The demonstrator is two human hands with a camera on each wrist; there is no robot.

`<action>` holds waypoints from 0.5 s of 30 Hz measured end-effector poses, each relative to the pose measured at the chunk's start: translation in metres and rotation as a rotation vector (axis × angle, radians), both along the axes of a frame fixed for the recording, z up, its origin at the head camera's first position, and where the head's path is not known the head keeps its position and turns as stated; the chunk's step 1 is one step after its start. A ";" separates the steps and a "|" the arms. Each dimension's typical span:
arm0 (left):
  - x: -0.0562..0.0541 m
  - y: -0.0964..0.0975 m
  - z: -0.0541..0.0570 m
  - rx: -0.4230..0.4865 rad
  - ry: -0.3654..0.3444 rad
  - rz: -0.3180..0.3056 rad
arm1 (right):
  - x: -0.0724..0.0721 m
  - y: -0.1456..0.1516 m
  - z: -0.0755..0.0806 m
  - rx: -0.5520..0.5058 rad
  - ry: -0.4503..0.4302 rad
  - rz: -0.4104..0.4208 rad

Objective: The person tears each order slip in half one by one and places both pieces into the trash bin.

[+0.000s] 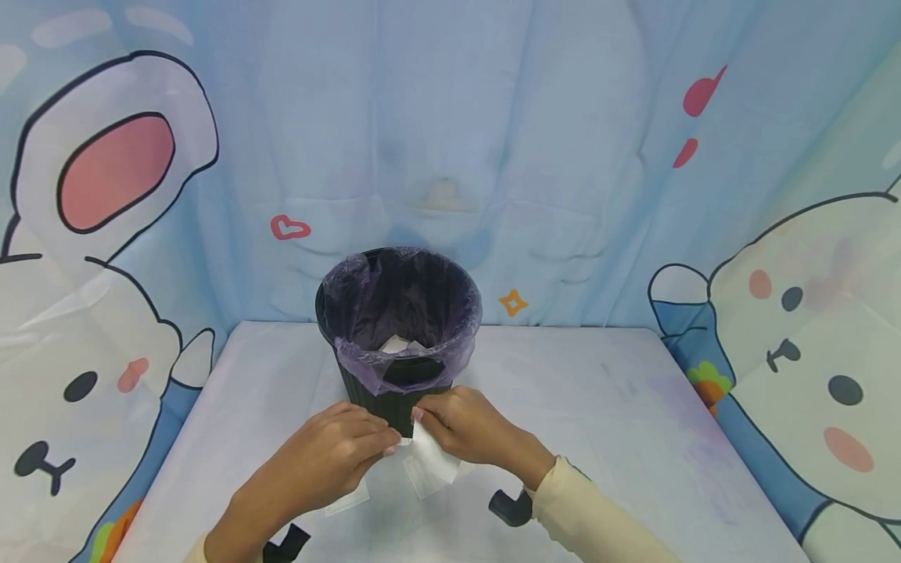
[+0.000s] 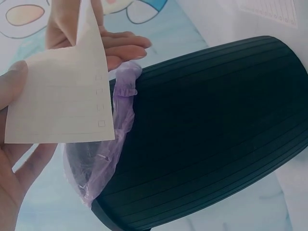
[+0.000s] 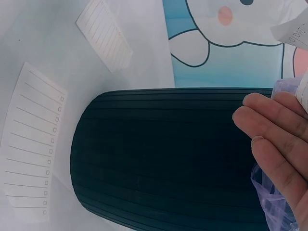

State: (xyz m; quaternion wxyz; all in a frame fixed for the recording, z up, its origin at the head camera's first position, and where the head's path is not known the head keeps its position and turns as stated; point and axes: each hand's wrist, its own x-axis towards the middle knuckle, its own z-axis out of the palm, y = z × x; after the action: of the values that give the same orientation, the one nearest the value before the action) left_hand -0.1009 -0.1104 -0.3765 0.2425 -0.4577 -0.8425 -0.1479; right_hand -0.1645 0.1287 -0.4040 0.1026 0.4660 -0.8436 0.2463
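Observation:
In front of a black trash bin (image 1: 376, 403), both hands hold white checklist paper (image 1: 431, 461) printed with lines and small boxes. The left hand (image 1: 345, 446) pinches one part by its thumb and fingertips. Close to its right, the right hand (image 1: 464, 422) pinches the other part between thumb and index finger, its other fingers extended in the right wrist view. The left wrist view shows the paper (image 2: 62, 101) with a stepped upper edge and a narrow strip rising to the right hand (image 2: 125, 45). Whether the two parts are still joined I cannot tell.
A purple plastic liner (image 1: 457, 356) folds over the bin's rim, with white paper pieces (image 1: 396, 344) inside. Lined paper sheets (image 3: 33, 149) lie on the white tabletop (image 1: 563, 407) beside the bin. Behind hangs a blue cartoon curtain (image 1: 443, 117). Dark straps sit at both wrists.

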 end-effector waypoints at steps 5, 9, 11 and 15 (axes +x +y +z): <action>0.000 -0.001 -0.001 0.014 0.011 -0.016 | 0.000 0.001 -0.001 0.004 -0.012 -0.012; 0.001 -0.001 -0.001 0.020 0.020 -0.023 | 0.000 0.001 -0.001 0.007 -0.011 -0.021; 0.001 -0.001 -0.001 0.020 0.022 -0.024 | -0.001 0.001 -0.001 0.007 -0.008 -0.023; 0.001 -0.001 0.000 0.015 0.019 -0.021 | -0.002 0.001 -0.002 0.012 0.000 -0.025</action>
State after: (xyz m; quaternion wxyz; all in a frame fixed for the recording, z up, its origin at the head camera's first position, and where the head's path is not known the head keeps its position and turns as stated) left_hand -0.0997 -0.1116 -0.3767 0.2525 -0.4660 -0.8341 -0.1526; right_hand -0.1661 0.1296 -0.4057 0.1031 0.4561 -0.8508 0.2400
